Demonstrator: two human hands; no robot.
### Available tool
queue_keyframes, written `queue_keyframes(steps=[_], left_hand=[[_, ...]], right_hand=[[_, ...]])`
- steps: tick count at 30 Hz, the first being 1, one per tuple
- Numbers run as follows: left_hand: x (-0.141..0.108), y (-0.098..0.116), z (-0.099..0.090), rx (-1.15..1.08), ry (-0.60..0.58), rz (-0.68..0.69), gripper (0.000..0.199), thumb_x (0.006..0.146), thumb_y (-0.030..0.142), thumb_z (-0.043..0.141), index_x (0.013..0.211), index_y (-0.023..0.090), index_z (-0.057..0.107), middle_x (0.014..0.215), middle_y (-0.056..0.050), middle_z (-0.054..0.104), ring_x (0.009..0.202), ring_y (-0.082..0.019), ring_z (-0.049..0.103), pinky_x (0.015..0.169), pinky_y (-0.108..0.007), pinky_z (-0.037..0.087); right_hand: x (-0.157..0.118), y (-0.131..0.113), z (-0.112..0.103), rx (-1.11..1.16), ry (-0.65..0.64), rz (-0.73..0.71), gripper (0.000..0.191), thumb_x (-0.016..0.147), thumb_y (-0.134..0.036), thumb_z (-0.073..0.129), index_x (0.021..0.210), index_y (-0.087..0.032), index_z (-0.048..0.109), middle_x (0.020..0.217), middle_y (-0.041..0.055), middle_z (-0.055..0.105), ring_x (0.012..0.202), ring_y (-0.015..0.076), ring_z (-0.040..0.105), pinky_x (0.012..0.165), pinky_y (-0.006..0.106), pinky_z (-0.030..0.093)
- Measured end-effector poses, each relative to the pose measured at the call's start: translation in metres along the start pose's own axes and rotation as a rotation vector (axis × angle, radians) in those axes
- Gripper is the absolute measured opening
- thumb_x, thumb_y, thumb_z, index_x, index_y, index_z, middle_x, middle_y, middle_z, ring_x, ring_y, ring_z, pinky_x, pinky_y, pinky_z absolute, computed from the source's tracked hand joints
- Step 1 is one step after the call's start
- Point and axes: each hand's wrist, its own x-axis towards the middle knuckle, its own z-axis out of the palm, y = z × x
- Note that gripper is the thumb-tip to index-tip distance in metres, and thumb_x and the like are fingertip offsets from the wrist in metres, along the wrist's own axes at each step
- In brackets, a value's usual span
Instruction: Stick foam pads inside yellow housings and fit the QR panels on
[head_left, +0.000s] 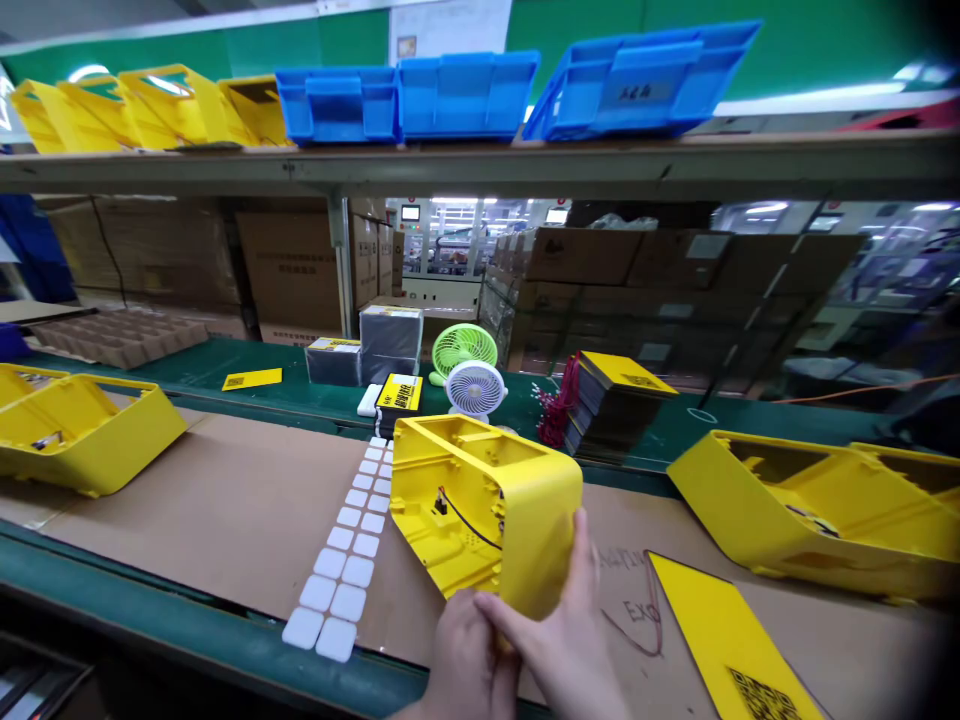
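A yellow plastic housing (540,520) is tilted up above the cardboard, its hollow side facing left with a black wire and small connector inside. My right hand (562,630) grips its right side, fingers along the outer wall and thumb at the lower edge. My left hand (469,655) is closed at the housing's bottom edge, against my right thumb; its fingertips are partly hidden. Just left of the housing lies a strip of white square pads (341,570). A yellow panel with a printed code (720,630) rests on the cardboard at the right, beside a thin wire.
More yellow housings stand at the left (112,440) and right (750,510). Behind are a green fan (465,350), a white fan (476,390), red wires (559,405) and a stack of panels (615,400). Blue bins (469,95) line the shelf above.
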Motion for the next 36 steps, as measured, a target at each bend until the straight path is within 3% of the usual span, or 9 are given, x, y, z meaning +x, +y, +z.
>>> queue_keyframes(steps=[4, 8, 11, 14, 18, 22, 25, 29, 36], left_hand=[[0.006, 0.013, -0.006, -0.039, -0.155, 0.046, 0.042, 0.086, 0.022, 0.043, 0.126, 0.011, 0.05, 0.12, -0.018, 0.054, 0.113, -0.028, 0.047, 0.098, -0.042, 0.034], [-0.006, 0.011, -0.034, 0.13, -0.202, 0.073, 0.037, 0.085, 0.021, 0.046, 0.121, 0.022, 0.055, 0.122, -0.009, 0.056, 0.118, -0.025, 0.044, 0.104, -0.039, 0.03], [-0.023, -0.013, -0.072, 0.338, -0.03, -0.047, 0.034, 0.087, 0.026, 0.045, 0.12, 0.027, 0.054, 0.125, -0.005, 0.054, 0.123, -0.023, 0.039, 0.105, -0.038, 0.029], [-0.037, -0.05, -0.115, 0.643, 0.217, -0.218, 0.043, 0.087, 0.031, 0.043, 0.128, 0.02, 0.043, 0.131, -0.01, 0.046, 0.124, -0.025, 0.035, 0.104, -0.042, 0.028], [-0.042, -0.086, -0.151, 1.04, 0.282, -0.509, 0.062, 0.081, 0.046, 0.047, 0.129, 0.006, 0.039, 0.119, -0.019, 0.05, 0.112, -0.035, 0.042, 0.092, -0.047, 0.035], [-0.03, -0.083, -0.152, 1.165, 0.208, -0.635, 0.064, 0.078, 0.047, 0.049, 0.129, 0.009, 0.039, 0.11, -0.018, 0.052, 0.104, -0.035, 0.045, 0.085, -0.043, 0.036], [-0.016, -0.076, -0.147, 1.123, 0.165, -0.723, 0.064, 0.077, 0.043, 0.052, 0.13, 0.007, 0.038, 0.107, -0.018, 0.053, 0.103, -0.034, 0.047, 0.085, -0.04, 0.036], [-0.005, -0.078, -0.148, 1.057, 0.128, -0.762, 0.064, 0.072, 0.04, 0.059, 0.124, 0.008, 0.042, 0.101, -0.017, 0.057, 0.1, -0.032, 0.052, 0.084, -0.038, 0.037], [-0.003, -0.086, -0.155, 0.963, 0.12, -0.752, 0.052, 0.066, 0.037, 0.065, 0.11, 0.013, 0.049, 0.096, -0.013, 0.062, 0.094, -0.028, 0.058, 0.078, -0.032, 0.04]], right_hand=[[0.014, 0.002, -0.017, -0.014, -0.088, -0.086, 0.116, 0.058, -0.046, 0.07, 0.143, -0.026, -0.007, 0.149, 0.0086, 0.008, 0.134, 0.0312, 0.018, 0.107, 0.049, 0.023], [0.032, 0.024, -0.034, 0.043, -0.262, -0.239, 0.108, 0.065, -0.041, 0.065, 0.143, -0.024, -0.007, 0.15, 0.0065, 0.006, 0.136, 0.0269, 0.012, 0.11, 0.046, 0.016], [0.045, 0.053, -0.04, 0.071, -0.355, -0.213, 0.088, 0.072, -0.034, 0.056, 0.143, -0.025, 0.005, 0.149, 0.0054, 0.015, 0.135, 0.0241, 0.02, 0.109, 0.041, 0.022], [0.055, 0.08, -0.036, 0.008, -0.378, -0.104, 0.061, 0.076, -0.029, 0.048, 0.133, -0.017, 0.03, 0.139, 0.0115, 0.037, 0.127, 0.0242, 0.036, 0.104, 0.037, 0.033], [0.064, 0.091, -0.028, -0.095, -0.389, -0.059, 0.035, 0.076, -0.024, 0.043, 0.108, -0.014, 0.05, 0.12, 0.0131, 0.055, 0.112, 0.0247, 0.052, 0.092, 0.035, 0.045], [0.065, 0.081, -0.034, -0.308, -0.396, -0.09, 0.035, 0.074, -0.025, 0.047, 0.107, -0.016, 0.053, 0.112, 0.0108, 0.06, 0.108, 0.0259, 0.054, 0.09, 0.035, 0.044], [0.057, 0.079, -0.045, -0.499, -0.455, -0.063, 0.051, 0.072, -0.034, 0.053, 0.119, -0.014, 0.049, 0.115, 0.0132, 0.059, 0.105, 0.0306, 0.055, 0.088, 0.04, 0.044], [0.038, 0.083, -0.055, -0.665, -0.528, 0.007, 0.064, 0.073, -0.04, 0.052, 0.132, -0.015, 0.042, 0.1, 0.0134, 0.066, 0.095, 0.0334, 0.06, 0.079, 0.043, 0.046], [0.004, 0.045, -0.044, -0.715, -0.539, -0.019, 0.053, 0.074, -0.036, 0.051, 0.125, -0.019, 0.05, 0.094, 0.011, 0.068, 0.086, 0.0321, 0.063, 0.074, 0.043, 0.047]])
